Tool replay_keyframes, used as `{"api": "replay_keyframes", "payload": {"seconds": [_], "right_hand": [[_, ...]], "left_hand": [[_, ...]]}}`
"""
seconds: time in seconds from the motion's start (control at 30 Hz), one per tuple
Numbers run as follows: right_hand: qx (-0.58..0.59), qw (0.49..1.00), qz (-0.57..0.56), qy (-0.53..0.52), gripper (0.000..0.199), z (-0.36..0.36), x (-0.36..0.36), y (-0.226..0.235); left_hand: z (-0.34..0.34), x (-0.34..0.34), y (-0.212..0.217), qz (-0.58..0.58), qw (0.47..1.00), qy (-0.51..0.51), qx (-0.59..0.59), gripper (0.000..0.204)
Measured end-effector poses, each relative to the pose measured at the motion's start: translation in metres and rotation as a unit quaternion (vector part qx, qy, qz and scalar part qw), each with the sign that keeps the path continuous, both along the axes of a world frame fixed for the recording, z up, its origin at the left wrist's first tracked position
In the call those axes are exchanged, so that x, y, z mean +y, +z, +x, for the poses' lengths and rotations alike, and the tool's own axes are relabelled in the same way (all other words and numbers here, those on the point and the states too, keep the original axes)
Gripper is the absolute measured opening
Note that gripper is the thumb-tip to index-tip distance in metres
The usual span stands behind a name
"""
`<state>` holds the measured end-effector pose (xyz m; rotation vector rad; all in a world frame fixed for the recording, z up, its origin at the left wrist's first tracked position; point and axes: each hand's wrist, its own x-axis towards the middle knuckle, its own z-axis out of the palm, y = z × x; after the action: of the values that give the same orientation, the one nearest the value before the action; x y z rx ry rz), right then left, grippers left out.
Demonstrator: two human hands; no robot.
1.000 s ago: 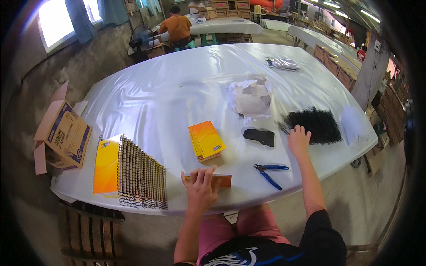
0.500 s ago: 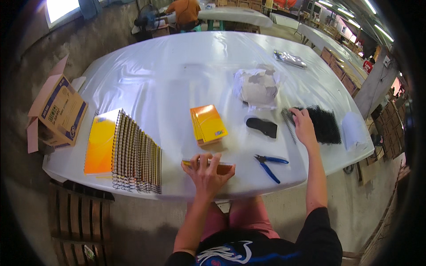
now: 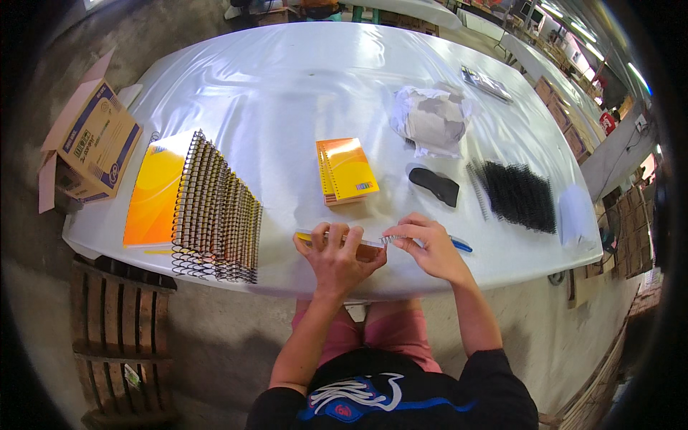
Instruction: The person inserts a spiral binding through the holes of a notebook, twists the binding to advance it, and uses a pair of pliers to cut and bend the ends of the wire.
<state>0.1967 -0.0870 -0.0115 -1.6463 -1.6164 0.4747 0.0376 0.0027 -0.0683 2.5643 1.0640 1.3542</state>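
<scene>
My left hand [image 3: 335, 259] grips a small notebook [image 3: 369, 252] on its edge near the table's front, fingers over the top. A thin spiral binding coil [image 3: 391, 239] is pinched in my right hand [image 3: 428, 247], its end at the notebook's right corner. Beyond lies a small stack of yellow-orange notebooks [image 3: 347, 170], with holes punched along one side. Behind my right hand a blue plier handle [image 3: 461, 244] peeks out; the rest is hidden. Farther right is a pile of black spiral coils [image 3: 519, 197].
On the left are a row of spiral-bound notebooks [image 3: 154, 190] and an open cardboard box [image 3: 100, 147]. A black curved object [image 3: 434, 188], a crumpled white wrapped bundle [image 3: 433, 122] and a plastic-wrapped packet [image 3: 487, 84] lie on the right of the plastic-covered table [image 3: 251, 93].
My right hand has come from the coil pile to the notebook's right end, bringing a coil. It now covers most of the pliers. The left hand keeps its hold; the view has tilted down.
</scene>
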Motion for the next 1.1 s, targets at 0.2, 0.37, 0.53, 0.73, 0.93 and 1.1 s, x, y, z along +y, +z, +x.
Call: {"api": "replay_keyframes", "payload": {"seconds": [0.2, 0.37, 0.53, 0.73, 0.93, 1.1], "right_hand": [[0.033, 0.986, -0.135, 0.090, 0.026, 0.009, -0.001, 0.005], [0.160, 0.970, -0.183, 0.010, 0.033, -0.002, 0.002, 0.013], [0.007, 0.999, -0.003, 0.045, 0.025, -0.004, 0.000, 0.005], [0.176, 0.975, -0.131, 0.027, 0.013, -0.001, 0.003, 0.005], [-0.006, 1.000, -0.013, -0.010, 0.014, -0.014, -0.005, -0.003], [-0.204, 0.961, -0.186, -0.009, 0.030, 0.001, 0.012, 0.021]], "left_hand": [[-0.002, -0.001, 0.000, -0.011, 1.000, -0.002, 0.008, 0.041], [-0.005, 0.003, 0.005, -0.013, 0.999, -0.006, 0.051, 0.051], [-0.015, 0.010, 0.003, 0.005, 0.997, -0.029, 0.071, 0.054], [-0.016, 0.011, -0.002, 0.009, 0.998, -0.055, 0.037, 0.048], [-0.012, 0.009, 0.006, -0.002, 0.998, -0.053, 0.042, 0.045], [-0.017, 0.015, 0.002, -0.013, 0.996, -0.074, 0.044, 0.040]]}}
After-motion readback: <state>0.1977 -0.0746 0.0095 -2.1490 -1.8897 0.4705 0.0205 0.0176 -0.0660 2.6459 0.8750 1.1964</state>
